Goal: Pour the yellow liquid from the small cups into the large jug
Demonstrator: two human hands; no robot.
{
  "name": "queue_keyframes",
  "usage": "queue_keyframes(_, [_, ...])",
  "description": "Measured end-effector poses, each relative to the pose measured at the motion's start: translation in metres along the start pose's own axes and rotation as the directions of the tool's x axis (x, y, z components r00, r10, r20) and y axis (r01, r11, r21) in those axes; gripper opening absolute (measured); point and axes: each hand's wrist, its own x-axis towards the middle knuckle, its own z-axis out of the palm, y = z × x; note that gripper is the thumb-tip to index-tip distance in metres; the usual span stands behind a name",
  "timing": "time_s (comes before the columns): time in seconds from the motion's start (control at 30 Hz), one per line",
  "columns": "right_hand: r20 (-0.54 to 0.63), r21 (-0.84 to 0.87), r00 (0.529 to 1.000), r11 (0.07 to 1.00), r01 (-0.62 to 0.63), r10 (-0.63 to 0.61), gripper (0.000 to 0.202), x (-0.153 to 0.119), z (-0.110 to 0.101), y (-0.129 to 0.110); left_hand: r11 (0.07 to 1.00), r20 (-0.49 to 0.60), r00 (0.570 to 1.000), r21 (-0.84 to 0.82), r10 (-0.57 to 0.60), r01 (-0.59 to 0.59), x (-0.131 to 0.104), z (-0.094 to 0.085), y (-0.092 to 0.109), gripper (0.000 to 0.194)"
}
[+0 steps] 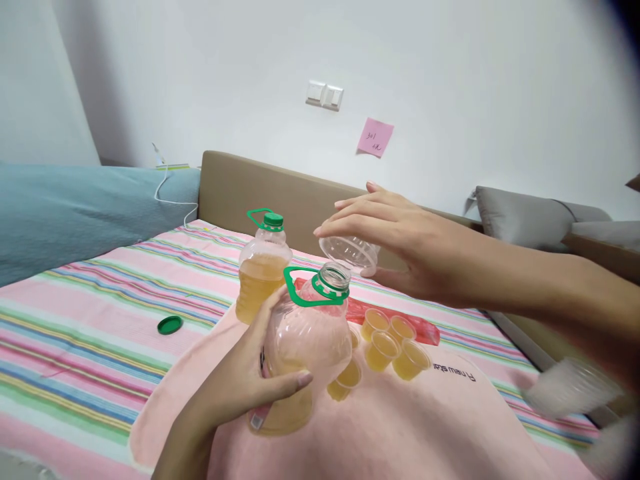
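My left hand is wrapped round a clear plastic bottle with a green ring handle and no cap. Some yellowish liquid lies in its lower part. My right hand holds a clear plastic funnel or cup, tilted, just above the bottle's open mouth; its exact kind is hard to tell. Behind stands a second bottle, capped in green and more than half full. Several small plastic cups of yellow liquid stand right of the held bottle. A loose green cap lies at the left.
A pink mat covers part of the striped bedsheet. Red plastic packaging lies behind the cups. A blurred stack of clear cups is at the right. A headboard and a grey pillow stand at the back.
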Motion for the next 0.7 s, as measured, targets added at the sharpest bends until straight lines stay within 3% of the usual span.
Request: queue_keyframes(0.7, [0.005, -0.03, 1.0, 0.999, 0.011, -0.011, 0.058, 0.001, 0.0, -0.0051, 1.0, -0.011, 1.0, -0.004, 0.012, -0.012, 0.0004, 0.0004, -0.0003, 0.111])
